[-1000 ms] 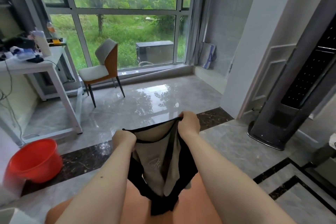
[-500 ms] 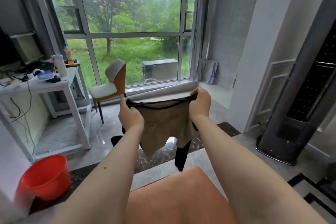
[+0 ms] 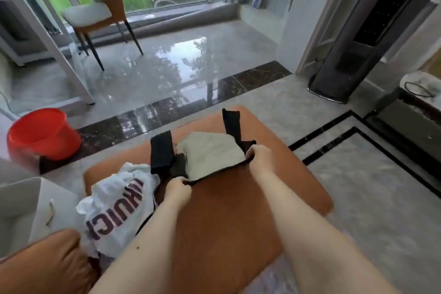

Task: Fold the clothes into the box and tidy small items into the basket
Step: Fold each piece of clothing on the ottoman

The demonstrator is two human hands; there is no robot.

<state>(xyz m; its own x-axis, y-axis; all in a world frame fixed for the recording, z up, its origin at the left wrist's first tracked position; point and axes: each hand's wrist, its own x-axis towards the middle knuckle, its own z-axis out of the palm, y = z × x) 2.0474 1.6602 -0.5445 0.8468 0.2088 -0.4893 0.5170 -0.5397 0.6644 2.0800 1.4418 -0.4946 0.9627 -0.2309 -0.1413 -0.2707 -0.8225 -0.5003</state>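
A small grey garment with black trim and black straps (image 3: 211,154) lies spread on the orange upholstered seat (image 3: 229,217). My left hand (image 3: 179,190) pinches its near left corner. My right hand (image 3: 261,154) grips the right edge of its black hem. The two black straps point away from me toward the floor. A crumpled white shirt with dark red lettering (image 3: 117,205) lies on the seat just left of my left arm. A white box (image 3: 26,207) stands at the left edge.
A red bucket (image 3: 43,132) sits on the floor at the left. A chair (image 3: 100,12) and a white desk leg (image 3: 69,64) stand by the window. A dark tower appliance (image 3: 358,38) stands at the right. An orange cushion (image 3: 45,267) fills the lower left corner.
The garment was held up in the air in front of the window; both hands have lowered it flat onto the orange seat. The view has tilted down.
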